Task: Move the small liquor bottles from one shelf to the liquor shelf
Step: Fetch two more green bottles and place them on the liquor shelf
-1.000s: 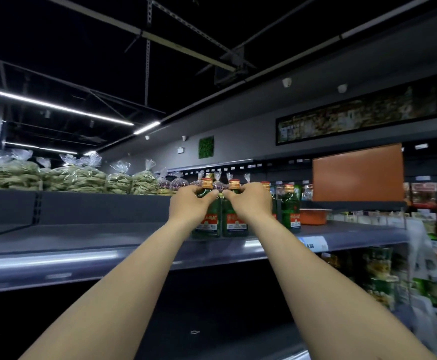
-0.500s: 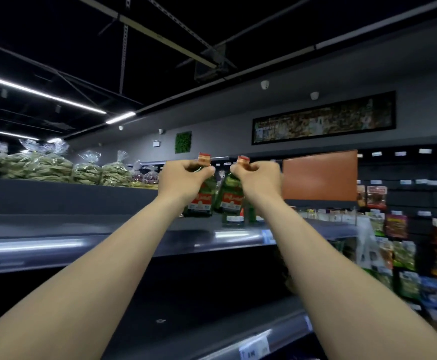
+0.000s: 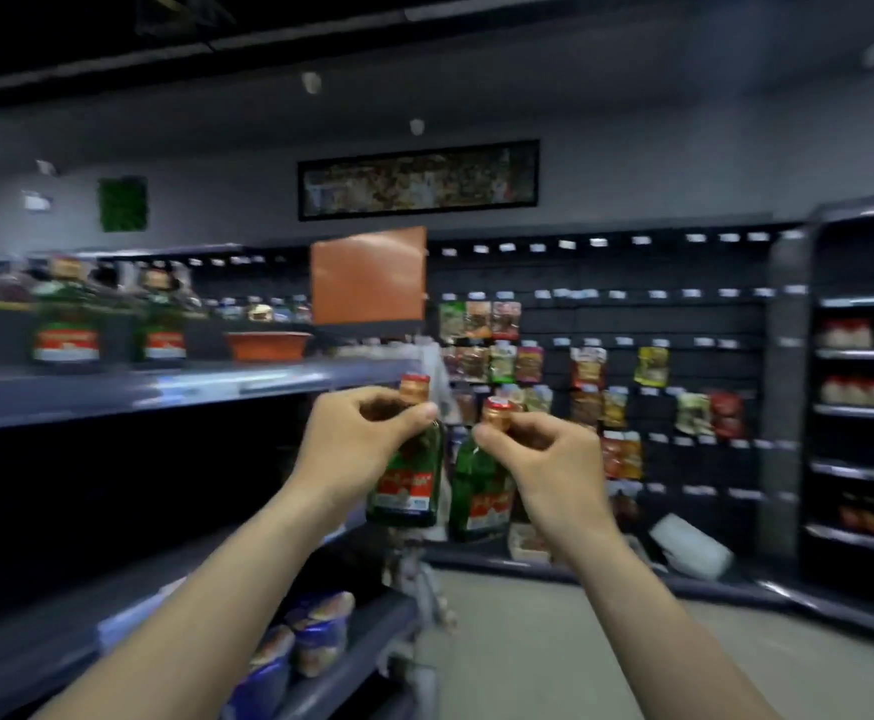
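My left hand [image 3: 356, 439] pinches the neck of a small green liquor bottle [image 3: 408, 485] with a red label and orange cap. Beside it, my right hand [image 3: 544, 459] grips the neck of a second green bottle [image 3: 481, 496] of the same kind. Both bottles hang in the air in front of me, off the shelf and nearly touching. Two more green bottles, one [image 3: 65, 319] further left than the other [image 3: 162, 324], stand upright on the grey top shelf [image 3: 175, 387] at the left. The picture is blurred by motion.
An orange bowl [image 3: 266, 345] and an orange sign board [image 3: 367, 275] sit at the shelf's right end. Blue snack bags [image 3: 315, 631] lie on a lower shelf. Hanging snack packets [image 3: 585, 387] cover the back wall; a dark rack with jars [image 3: 866, 392] stands at right. Grey floor lies ahead.
Both hands have carried their bottles off the top shelf, down and to the right. My view has swung right, so the shelf now lies at the left and the aisle shows.
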